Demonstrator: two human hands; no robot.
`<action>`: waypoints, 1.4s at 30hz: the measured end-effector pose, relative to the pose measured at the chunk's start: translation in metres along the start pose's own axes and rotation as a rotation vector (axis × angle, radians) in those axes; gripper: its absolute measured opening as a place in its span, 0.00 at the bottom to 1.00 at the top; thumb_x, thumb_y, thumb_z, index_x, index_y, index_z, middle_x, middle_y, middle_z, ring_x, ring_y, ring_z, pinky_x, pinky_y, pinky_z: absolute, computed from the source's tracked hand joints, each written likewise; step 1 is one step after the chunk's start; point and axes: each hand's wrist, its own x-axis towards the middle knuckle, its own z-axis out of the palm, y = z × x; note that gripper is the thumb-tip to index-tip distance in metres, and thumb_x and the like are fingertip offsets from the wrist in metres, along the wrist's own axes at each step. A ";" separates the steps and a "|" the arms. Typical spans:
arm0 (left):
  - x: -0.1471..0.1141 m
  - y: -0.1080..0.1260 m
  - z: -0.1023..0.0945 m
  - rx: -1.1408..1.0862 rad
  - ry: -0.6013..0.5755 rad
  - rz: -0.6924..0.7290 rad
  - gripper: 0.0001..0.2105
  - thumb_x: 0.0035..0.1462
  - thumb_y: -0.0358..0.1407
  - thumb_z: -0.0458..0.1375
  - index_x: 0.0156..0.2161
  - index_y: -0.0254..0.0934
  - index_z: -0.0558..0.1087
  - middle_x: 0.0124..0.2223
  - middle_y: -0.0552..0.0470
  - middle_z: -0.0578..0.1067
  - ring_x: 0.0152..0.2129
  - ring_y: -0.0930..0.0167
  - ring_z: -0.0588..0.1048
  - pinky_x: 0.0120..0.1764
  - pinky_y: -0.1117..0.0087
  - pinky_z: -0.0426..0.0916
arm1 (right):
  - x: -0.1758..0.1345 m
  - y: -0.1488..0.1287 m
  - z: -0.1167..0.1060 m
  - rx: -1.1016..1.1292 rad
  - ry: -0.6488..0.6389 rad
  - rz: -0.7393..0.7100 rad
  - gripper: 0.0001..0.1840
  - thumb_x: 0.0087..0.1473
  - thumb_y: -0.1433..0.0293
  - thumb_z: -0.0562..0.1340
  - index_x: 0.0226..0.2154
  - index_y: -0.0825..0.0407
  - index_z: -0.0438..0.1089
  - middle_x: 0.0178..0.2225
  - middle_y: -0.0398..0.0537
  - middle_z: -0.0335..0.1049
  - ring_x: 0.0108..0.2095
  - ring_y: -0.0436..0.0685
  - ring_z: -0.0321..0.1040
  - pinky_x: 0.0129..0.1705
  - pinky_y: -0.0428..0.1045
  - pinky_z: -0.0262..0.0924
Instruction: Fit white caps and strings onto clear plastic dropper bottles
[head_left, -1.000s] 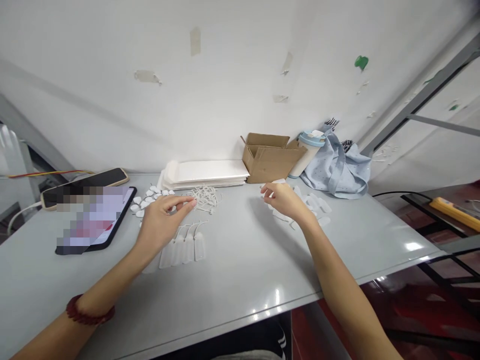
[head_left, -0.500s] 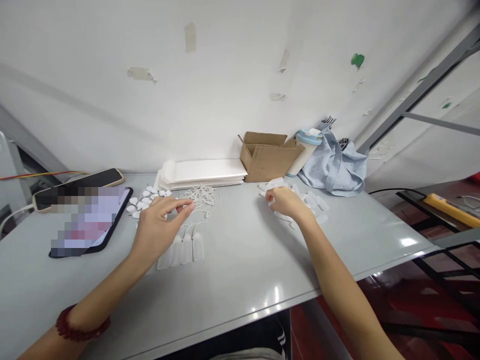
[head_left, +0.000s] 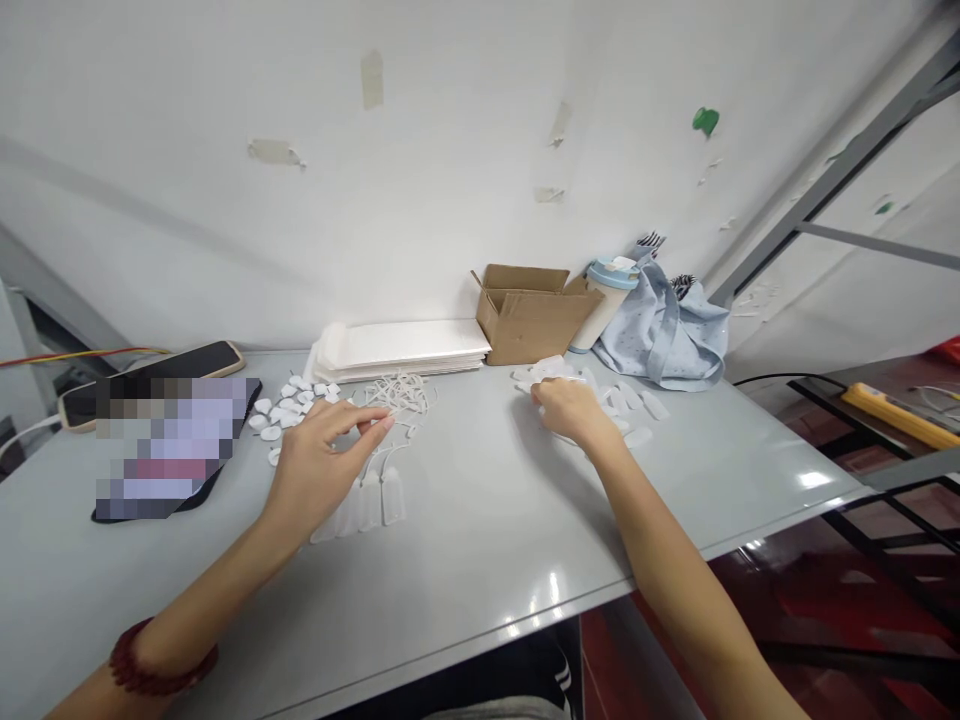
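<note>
My left hand [head_left: 311,458] has its thumb and index fingertips pinched at the near side of a heap of thin white cords [head_left: 405,392]. Whatever is between those tips is too small to make out. Just below it, several clear plastic tags [head_left: 392,498] lie side by side in a row, with white cords rising from their tops. My right hand [head_left: 570,408] is closed, fingers curled down into a scattered pile of loose clear tags [head_left: 628,396]. Its own fingers hide what it grips. Small white plastic pieces [head_left: 279,414] lie left of the cords.
Behind the cords lies a stack of white envelopes [head_left: 405,343], beside an open cardboard box [head_left: 536,325]. A lidded cup [head_left: 604,310] and a light blue cloth bag [head_left: 664,335] stand at the back right. Two phones, one blurred [head_left: 176,450] and one dark [head_left: 187,365], lie on the left.
The view has shifted slightly. My right hand's fingers have pressed further into the loose tags, and a few tags at the pile's right have moved. My left hand keeps nearly the same pinch.
</note>
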 end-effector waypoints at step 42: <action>-0.002 0.010 -0.002 -0.030 -0.004 -0.012 0.09 0.53 0.44 0.59 0.30 0.43 0.78 0.33 0.53 0.79 0.32 0.68 0.73 0.26 0.71 0.65 | -0.020 0.198 0.096 0.438 0.970 0.579 0.22 0.58 0.60 0.51 0.43 0.60 0.67 0.38 0.66 0.72 0.38 0.67 0.69 0.43 0.60 0.62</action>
